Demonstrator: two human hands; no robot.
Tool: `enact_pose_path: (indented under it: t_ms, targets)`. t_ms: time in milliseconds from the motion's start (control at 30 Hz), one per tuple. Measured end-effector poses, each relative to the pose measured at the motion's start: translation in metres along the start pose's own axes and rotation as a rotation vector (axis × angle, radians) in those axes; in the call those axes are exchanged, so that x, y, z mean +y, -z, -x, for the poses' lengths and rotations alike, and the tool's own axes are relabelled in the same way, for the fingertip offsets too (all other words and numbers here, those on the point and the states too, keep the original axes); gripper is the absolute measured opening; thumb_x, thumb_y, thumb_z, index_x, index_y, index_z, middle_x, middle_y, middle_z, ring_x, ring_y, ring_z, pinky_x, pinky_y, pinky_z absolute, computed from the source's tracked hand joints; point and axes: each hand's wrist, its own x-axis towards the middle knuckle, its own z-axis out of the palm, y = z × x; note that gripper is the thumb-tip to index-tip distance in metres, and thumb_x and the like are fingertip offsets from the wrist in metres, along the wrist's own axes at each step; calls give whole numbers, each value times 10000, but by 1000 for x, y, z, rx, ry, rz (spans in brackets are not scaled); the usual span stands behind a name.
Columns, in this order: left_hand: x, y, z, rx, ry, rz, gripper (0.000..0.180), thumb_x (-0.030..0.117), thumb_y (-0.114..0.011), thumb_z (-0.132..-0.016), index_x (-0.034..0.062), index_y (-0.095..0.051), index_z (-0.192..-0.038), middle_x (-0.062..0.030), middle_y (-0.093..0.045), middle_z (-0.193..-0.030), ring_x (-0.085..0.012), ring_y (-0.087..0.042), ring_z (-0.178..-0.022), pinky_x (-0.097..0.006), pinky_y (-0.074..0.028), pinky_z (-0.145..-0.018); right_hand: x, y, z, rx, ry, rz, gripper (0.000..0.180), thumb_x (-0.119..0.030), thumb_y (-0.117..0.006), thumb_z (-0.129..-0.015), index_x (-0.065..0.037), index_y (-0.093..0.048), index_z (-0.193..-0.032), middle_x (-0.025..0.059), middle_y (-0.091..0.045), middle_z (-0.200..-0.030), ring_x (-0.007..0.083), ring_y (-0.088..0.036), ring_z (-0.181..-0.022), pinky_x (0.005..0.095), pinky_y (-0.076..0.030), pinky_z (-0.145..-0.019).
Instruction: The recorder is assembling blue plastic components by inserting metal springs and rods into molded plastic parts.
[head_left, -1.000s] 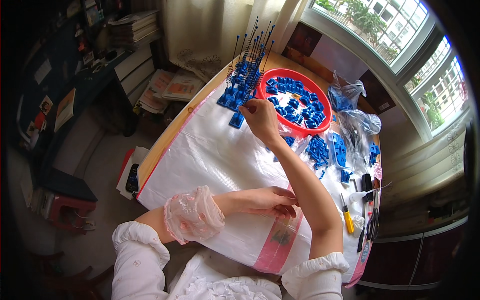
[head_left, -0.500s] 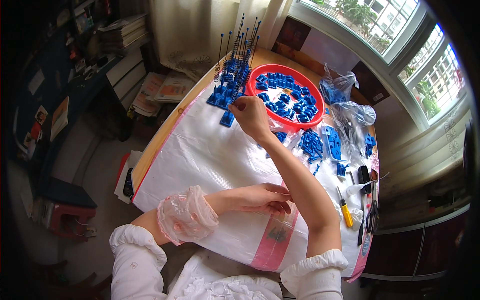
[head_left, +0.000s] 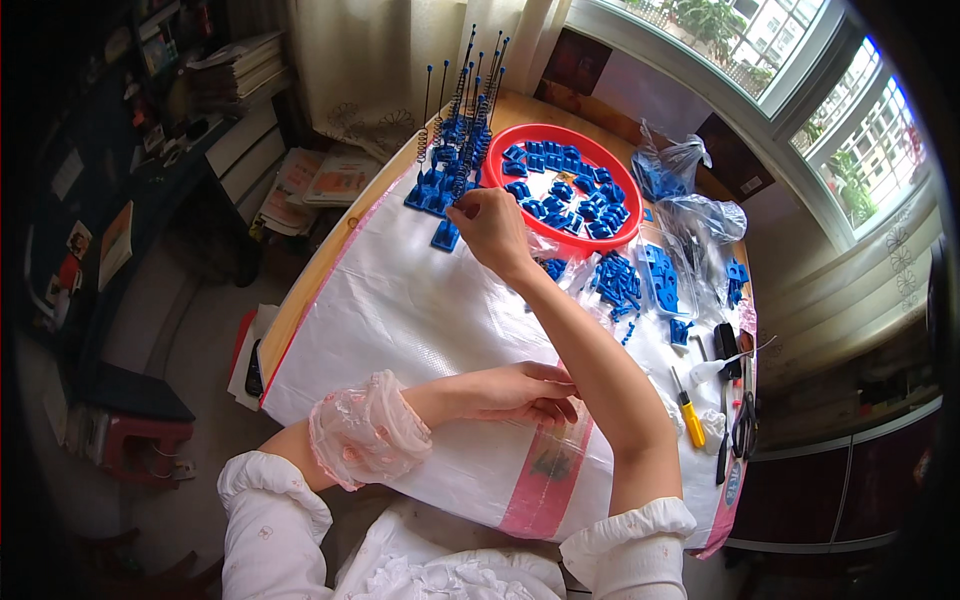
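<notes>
My right hand reaches far across the white sheet to a cluster of blue plastic bases with upright black spring rods. Its fingers pinch at one of these pieces, beside a single blue base lying apart. Close to my body, my left hand rests on the sheet with its fingers curled; whether it holds a small part I cannot tell. A red round tray full of blue plastic parts stands just right of the right hand.
Loose blue parts and clear plastic bags lie right of the tray. A yellow-handled screwdriver, scissors and a small white bottle sit at the table's right edge. Books and a red stool stand on the floor at left.
My right hand has shifted left, from the tray's rim to the cluster of blue bases with rods. The left hand has stayed where it was.
</notes>
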Motion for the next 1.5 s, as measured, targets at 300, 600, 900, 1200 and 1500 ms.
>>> enact_pose_path:
  t_ms: [300,600,900,1200,1500]
  targets:
    - [1,-4,2,3,-35,-8,342,262,-471,-1042,40,-530,-1295,-65,-622,-1081,-114,-609,-973,-259,-509,-896,-1,2,2,7,-15,-17,158,-189,-742,-777,-34,-745,-808,151,-690,-715,300,-674,-669,385,-522,-637]
    - [-2,-1,1,9,-35,-10,339,265,-456,-1048,43,-527,-1294,-72,-629,-1086,-116,-611,-980,-258,-506,-883,-9,9,3,-23,-61,-7,220,-225,-743,-757,-51,-733,-891,154,-695,-765,313,-686,-742,400,-528,-692]
    - [-2,2,-4,-10,1,35,325,241,-480,-1040,21,-501,-1279,-111,-632,-1062,-118,-613,-940,-244,-507,-860,7,89,45,-7,-158,-173,197,-155,-694,-872,5,-687,-987,105,-678,-718,129,-619,-630,283,-468,-591]
    - [2,-3,-2,7,15,37,351,245,-484,-1039,9,-483,-1298,-89,-623,-1064,-101,-596,-917,-242,-505,-849,46,185,202,152,-340,-235,113,-73,-633,-925,-10,-697,-994,-22,-584,-627,11,-477,-559,211,-348,-486]
    - [10,-25,6,111,-125,-320,288,164,-483,-1032,5,-513,-1270,-82,-628,-1066,-109,-609,-940,-263,-515,-851,38,175,247,159,53,35,162,22,-649,-839,-37,-683,-986,81,-605,-681,194,-585,-567,322,-439,-514]
